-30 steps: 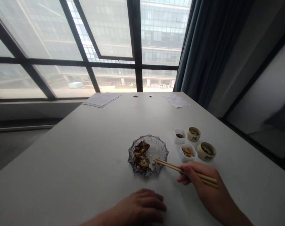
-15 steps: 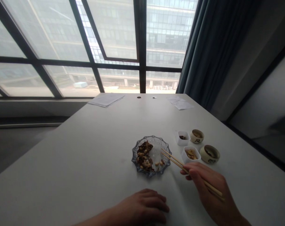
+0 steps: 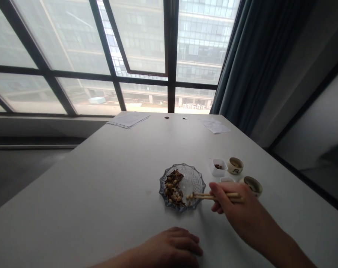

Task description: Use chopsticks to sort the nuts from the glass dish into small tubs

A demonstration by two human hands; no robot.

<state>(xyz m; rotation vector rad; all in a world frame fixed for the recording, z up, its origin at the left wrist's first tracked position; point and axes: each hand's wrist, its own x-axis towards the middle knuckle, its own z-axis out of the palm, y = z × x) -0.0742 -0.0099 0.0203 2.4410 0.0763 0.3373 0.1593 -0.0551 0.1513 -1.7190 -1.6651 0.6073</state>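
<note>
My right hand [image 3: 238, 208] is closed around a pair of wooden chopsticks [image 3: 206, 196]. Their tips are over the right side of a scalloped clear glass plate [image 3: 193, 180], at a few small pale nut-like pieces [image 3: 189, 197]; whether they pinch one I cannot tell. Brown dried pieces [image 3: 174, 184] mixed with pale nut-like ones heap on the plate's left half. Resting on the table below the plate, my left hand [image 3: 176, 245] has its fingers stretched out and holds nothing.
Right of the plate stand a small white dish [image 3: 219, 172] with dark pieces, another white dish [image 3: 227, 179] mostly hidden by my right hand, and two beige cups [image 3: 235, 169] with dark markings. Papers [image 3: 129, 120] lie at the table's far left, more sheets [image 3: 216, 125] far right.
My right hand has moved up and left, bringing the chopstick tips down to the small pieces on the plate's right side. It now covers much of the nearer white dish. My left hand stays put.
</note>
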